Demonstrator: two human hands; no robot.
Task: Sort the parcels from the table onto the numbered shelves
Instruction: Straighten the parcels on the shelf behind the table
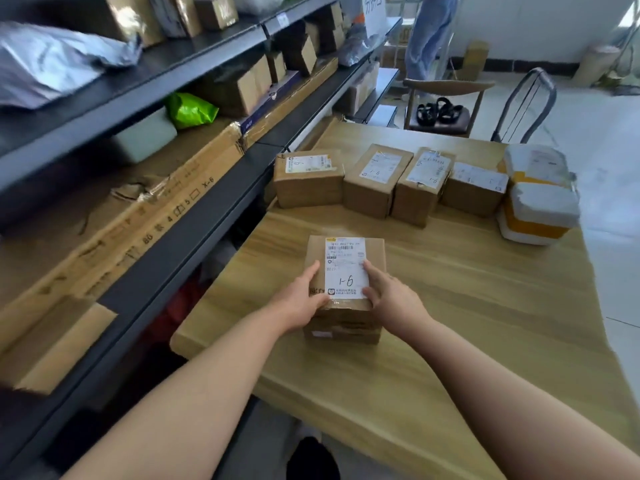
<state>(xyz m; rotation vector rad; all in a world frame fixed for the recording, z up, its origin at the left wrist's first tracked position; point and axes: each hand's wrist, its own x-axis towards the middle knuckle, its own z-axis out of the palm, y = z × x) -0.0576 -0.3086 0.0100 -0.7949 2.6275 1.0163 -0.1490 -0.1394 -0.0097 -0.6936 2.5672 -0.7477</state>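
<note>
the left hand (300, 301) and the right hand (393, 299) clasp the near sides of the box (317, 252) marked 1-6, which rests on the table (467, 306) in mid frame. it looks stiff and likely light, so this side grip suits it. behind it stand four more boxes (308, 188) and, at right, two foam parcels (540, 206).

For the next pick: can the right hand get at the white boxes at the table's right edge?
Probably yes, once freed: right hand grips the labelled parcel; only bare table lies towards the boxes.

held parcel's label (346, 268) handwritten "1-6", long carton (138, 216) "X-6"
</note>
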